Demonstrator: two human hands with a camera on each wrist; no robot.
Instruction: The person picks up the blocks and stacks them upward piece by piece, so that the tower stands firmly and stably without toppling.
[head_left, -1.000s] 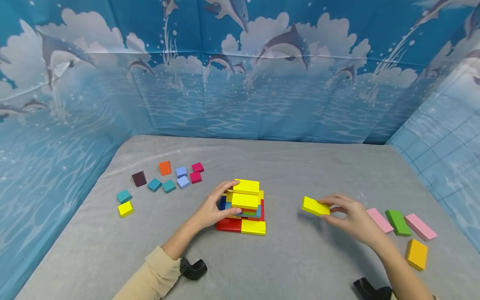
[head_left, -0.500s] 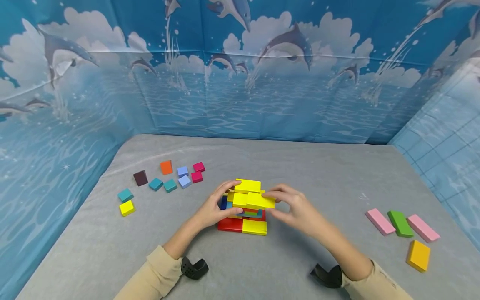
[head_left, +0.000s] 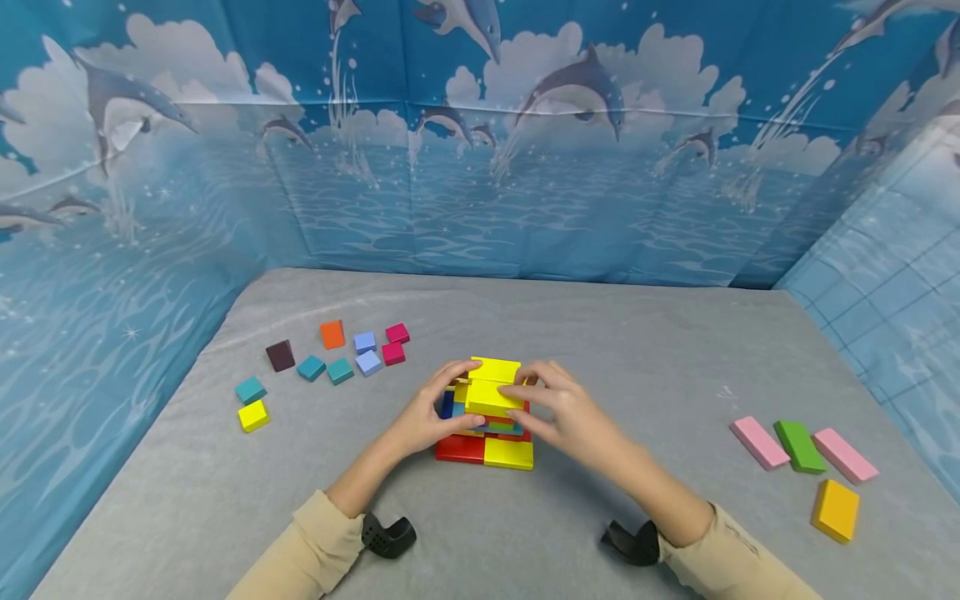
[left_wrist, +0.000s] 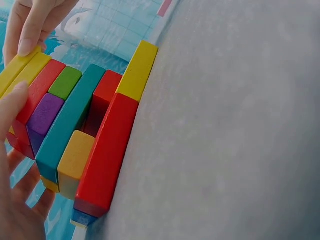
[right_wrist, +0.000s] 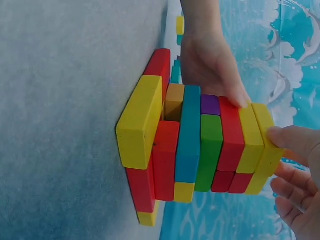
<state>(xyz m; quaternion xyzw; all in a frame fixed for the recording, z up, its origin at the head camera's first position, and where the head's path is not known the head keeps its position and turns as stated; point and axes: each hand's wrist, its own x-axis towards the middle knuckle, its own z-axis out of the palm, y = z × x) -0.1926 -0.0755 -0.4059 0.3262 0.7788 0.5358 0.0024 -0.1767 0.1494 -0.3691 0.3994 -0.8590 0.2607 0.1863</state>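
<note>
The left hand (head_left: 427, 412) is curled round the block tower (right_wrist: 189, 140) on the grey tabletop (head_left: 600, 333), and the right hand (head_left: 558, 408) pinches a yellow block (head_left: 491, 398) at its top. One sideways shove while letting go — that tower has gaps lower down — could twist it, even topple it.

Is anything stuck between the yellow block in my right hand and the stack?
Nothing visible: in the right wrist view, the yellow block in your right hand appears flush against the lower yellow block, with nothing wedged between.
</note>
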